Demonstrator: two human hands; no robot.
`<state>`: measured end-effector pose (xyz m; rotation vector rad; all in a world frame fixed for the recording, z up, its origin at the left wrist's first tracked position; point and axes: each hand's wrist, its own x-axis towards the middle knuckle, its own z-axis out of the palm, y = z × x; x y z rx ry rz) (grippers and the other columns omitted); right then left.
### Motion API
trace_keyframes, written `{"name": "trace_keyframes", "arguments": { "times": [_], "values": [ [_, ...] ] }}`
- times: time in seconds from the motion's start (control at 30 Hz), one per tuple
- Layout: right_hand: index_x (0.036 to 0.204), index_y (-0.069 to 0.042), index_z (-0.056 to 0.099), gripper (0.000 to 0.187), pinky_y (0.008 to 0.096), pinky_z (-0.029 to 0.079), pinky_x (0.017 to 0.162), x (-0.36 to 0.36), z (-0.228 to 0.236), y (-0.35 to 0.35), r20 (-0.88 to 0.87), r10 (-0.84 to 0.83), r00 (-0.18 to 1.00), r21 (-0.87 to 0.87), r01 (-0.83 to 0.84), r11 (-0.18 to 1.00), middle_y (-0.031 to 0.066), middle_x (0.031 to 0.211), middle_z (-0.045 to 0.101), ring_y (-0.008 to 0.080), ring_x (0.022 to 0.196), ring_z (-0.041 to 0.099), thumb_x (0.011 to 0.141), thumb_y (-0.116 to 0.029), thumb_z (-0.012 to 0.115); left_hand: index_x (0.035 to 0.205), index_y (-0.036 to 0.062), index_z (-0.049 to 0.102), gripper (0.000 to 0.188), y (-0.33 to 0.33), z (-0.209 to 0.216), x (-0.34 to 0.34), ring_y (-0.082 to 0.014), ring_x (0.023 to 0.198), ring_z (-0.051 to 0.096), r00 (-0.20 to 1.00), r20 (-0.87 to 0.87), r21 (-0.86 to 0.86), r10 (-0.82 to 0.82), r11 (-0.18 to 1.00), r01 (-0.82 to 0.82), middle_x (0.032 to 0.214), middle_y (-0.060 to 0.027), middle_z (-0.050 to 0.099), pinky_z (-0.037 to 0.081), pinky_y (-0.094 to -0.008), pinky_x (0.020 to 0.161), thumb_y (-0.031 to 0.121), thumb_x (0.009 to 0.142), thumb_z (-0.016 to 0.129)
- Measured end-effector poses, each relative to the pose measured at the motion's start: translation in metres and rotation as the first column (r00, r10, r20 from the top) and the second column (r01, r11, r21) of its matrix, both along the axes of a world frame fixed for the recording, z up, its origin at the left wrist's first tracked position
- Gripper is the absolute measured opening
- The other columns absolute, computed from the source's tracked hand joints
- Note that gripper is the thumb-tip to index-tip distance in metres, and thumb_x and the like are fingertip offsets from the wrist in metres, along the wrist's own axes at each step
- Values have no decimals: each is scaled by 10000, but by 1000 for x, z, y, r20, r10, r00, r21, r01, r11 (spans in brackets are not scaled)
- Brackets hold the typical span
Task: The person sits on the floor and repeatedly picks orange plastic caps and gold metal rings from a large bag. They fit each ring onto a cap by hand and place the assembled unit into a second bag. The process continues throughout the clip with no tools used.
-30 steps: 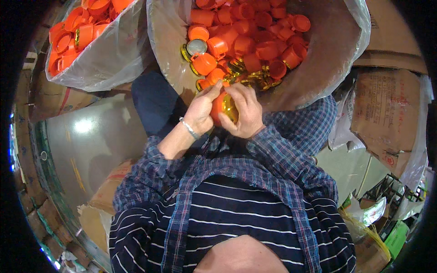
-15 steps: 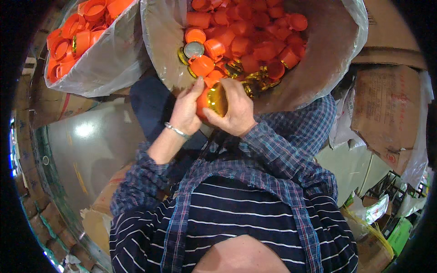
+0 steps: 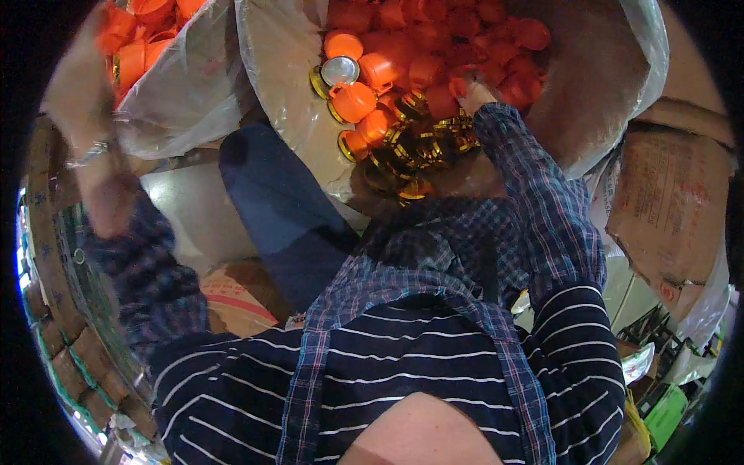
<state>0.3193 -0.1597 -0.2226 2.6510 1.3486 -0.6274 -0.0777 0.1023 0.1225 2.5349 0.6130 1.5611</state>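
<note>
My left hand is smeared by motion beside the left plastic-lined bag. Orange cups with small handles fill that bag, and I cannot make out whether the hand holds one. Farther right, my right hand reaches into the large clear-lined bag, its fingertips among the orange cups and partly hidden by them. Shiny gold rings lie heaped at the near side of this bag. A round silver-faced piece rests by an upturned orange cup.
A printed brown carton stands at the right, partly wrapped in plastic. My blue-trousered leg lies between the bags' near sides and my body. A piece of cardboard sits low at the left, and a green box at the lower right.
My hands have parted. The left has swung out to the left bag; the right has gone forward into the large bag. The gold-and-orange piece formerly between them is no longer there.
</note>
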Motion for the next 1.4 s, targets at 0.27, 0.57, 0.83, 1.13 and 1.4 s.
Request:
{"name": "trace_keyframes", "arguments": {
  "times": [0.27,0.57,0.83,1.13,1.4],
  "values": [
    [1018,-14,681,320,372,523,777,-29,92,-20,-378,45,925,162,18,987,110,961,688,258,872,656,898,-311,673,1330,-26,520,611,-150,-166,74,-216,1195,572,957,120,-945,-265,266,193,1321,-160,576,465,-333,1012,212,839,795],
    [1216,-6,598,586,395,530,812,-123,28,-38,-471,-126,873,308,296,904,153,1088,679,290,986,666,891,-488,670,1241,-61,595,435,-207,-186,36,-157,1063,624,906,422,-804,-32,-475,358,1168,-100,660,482,-307,963,211,922,711],
    [1261,-12,560,487,441,546,893,-125,7,-41,-234,-160,959,-17,160,987,184,1168,655,336,1043,651,878,-276,707,1277,-17,580,372,-203,-196,18,-194,1113,630,777,489,-673,396,-395,625,1232,-83,645,495,-348,973,229,997,598],
    [1269,-5,585,308,292,443,980,-203,174,-42,-647,67,760,586,439,681,91,1205,626,197,1114,592,978,-102,554,1283,3,560,359,-224,-175,32,-207,1104,626,658,595,-501,462,-427,753,1239,-88,637,484,-342,987,245,1018,559],
    [1374,41,461,550,432,356,1083,-266,193,-53,-286,217,933,905,188,382,244,1355,492,381,1248,482,947,-288,567,1190,-1,600,291,-245,-130,33,-164,1040,632,721,593,-671,358,-275,688,1155,-79,656,486,-316,944,232,1027,536]
  ]
}}
